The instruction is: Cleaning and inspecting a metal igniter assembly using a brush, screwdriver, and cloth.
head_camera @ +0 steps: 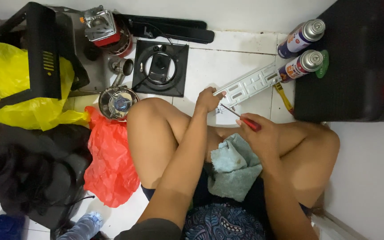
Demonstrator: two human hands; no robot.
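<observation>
I sit cross-legged on a white tiled floor. My left hand (208,98) grips the near end of a long slotted metal bracket (250,83) that lies on the tiles. My right hand (259,133) holds a screwdriver with a red handle (250,123); its thin shaft points up-left, with the tip at the bracket's near end beside my left hand. A pale blue cloth (233,166) lies in my lap under my right wrist.
Two gas canisters (302,36) (303,65) lie by a black tool case (356,62) at the right. A square black burner plate (160,67), small camping stoves (117,101), a black metal frame (41,53), and yellow (5,80), red (110,164) and black bags (27,173) crowd the left.
</observation>
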